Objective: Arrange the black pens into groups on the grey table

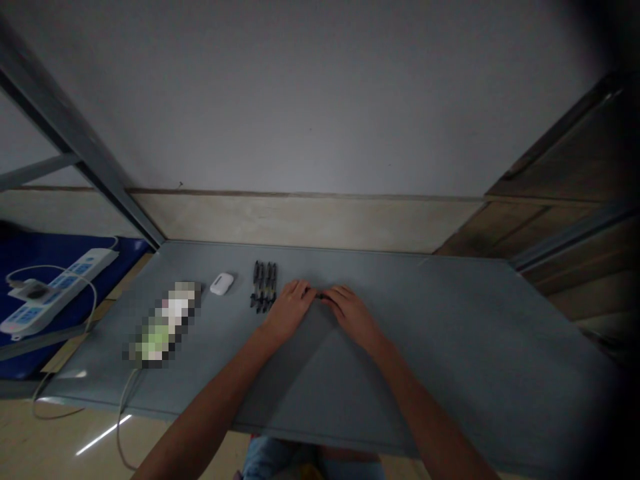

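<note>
My left hand [293, 305] and my right hand [350, 313] meet over the middle of the grey table [320, 393]. Between their fingertips is a thin black pen [321, 297], lying roughly crosswise; most of it is hidden by the fingers. Both hands are closed on it, one at each end. Just left of my left hand, several black pens [264, 287] with clear middles lie side by side in a row, apart from the hand.
A white earbud case [222, 283] lies left of the pens. Farther left is a blurred-out phone-like object [167, 323] with a cable. A white power strip [60, 293] rests on a blue surface [20, 257]. Behind the table stands a wall [310, 120]; metal posts [100, 160] flank it.
</note>
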### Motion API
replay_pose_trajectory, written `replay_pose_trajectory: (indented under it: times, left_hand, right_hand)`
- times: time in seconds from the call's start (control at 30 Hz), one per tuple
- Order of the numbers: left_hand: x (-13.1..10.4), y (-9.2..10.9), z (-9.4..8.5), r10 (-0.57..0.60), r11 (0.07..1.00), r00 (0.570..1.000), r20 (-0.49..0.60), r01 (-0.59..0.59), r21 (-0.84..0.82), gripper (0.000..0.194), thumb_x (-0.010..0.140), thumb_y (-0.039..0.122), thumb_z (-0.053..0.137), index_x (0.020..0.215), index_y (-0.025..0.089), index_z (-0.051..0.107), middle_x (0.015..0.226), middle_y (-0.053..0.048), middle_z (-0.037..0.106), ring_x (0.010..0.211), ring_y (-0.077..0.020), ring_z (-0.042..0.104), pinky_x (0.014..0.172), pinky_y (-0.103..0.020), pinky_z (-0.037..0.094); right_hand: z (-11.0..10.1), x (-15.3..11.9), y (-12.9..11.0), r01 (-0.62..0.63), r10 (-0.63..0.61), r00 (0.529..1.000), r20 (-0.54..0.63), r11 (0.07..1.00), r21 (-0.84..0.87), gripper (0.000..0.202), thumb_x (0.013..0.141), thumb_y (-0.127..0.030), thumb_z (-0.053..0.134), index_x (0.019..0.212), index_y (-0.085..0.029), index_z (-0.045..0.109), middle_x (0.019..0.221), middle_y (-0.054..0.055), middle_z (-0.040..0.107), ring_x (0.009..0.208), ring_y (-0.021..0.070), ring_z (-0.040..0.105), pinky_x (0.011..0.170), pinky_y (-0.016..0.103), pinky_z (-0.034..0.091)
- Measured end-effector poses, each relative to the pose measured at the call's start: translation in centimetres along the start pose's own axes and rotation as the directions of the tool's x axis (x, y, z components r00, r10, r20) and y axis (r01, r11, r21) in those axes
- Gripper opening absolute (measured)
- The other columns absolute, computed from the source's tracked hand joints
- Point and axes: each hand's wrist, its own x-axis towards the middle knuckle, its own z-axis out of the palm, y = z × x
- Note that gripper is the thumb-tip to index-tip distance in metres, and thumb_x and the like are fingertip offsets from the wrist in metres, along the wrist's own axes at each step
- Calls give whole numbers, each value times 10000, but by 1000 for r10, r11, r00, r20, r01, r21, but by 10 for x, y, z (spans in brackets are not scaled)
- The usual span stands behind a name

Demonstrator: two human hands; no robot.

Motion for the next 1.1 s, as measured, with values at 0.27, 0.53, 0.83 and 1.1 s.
replay_pose_trajectory:
  times: [0.27, 0.53, 0.83, 1.1]
  left_hand:
    - [0, 0, -3, 10, 1000, 998, 61, -10, 3, 239, 972, 279, 400, 1042, 183, 608, 907, -49, 614, 937, -216, 561, 873, -364, 443]
    - [1, -4, -12, -1, 1000, 1000, 26, 2, -21, 256, 971, 292, 417, 1083, 181, 619, 924, -55, 630, 941, -207, 571, 894, -362, 448]
    - [-69, -85, -59, -214, 974, 971, -107, 204, -96, 272, 958, 247, 426, 1120, 178, 634, 1148, -78, 642, 1068, -207, 581, 969, -391, 469]
    - [-112, -86, -42, -66, 996, 996, 61, 62, 63, 405, 961, 243, 409, 1352, 170, 485, 1397, -68, 494, 1306, -201, 432, 1087, -401, 402]
  right_hand:
    - [-9, -2, -3, 59, -59, 998, -4, 998, 29, 228, 950, -251, 463, 959, -188, 682, 817, 72, 641, 810, 210, 587, 751, 345, 489]
    - [-3, -1, -2, 37, -37, 999, -41, 999, 12, 217, 949, -267, 477, 1039, -198, 662, 897, 75, 652, 875, 217, 587, 813, 364, 487]
    - [-10, -1, 10, -78, 80, 982, -172, 997, 21, 247, 949, -315, 474, 1061, -241, 681, 900, 66, 676, 873, 217, 608, 804, 369, 503]
    - [-7, -1, 6, -46, 48, 988, -144, 999, 19, 246, 953, -310, 469, 1093, -253, 663, 944, 61, 678, 895, 212, 601, 827, 371, 497]
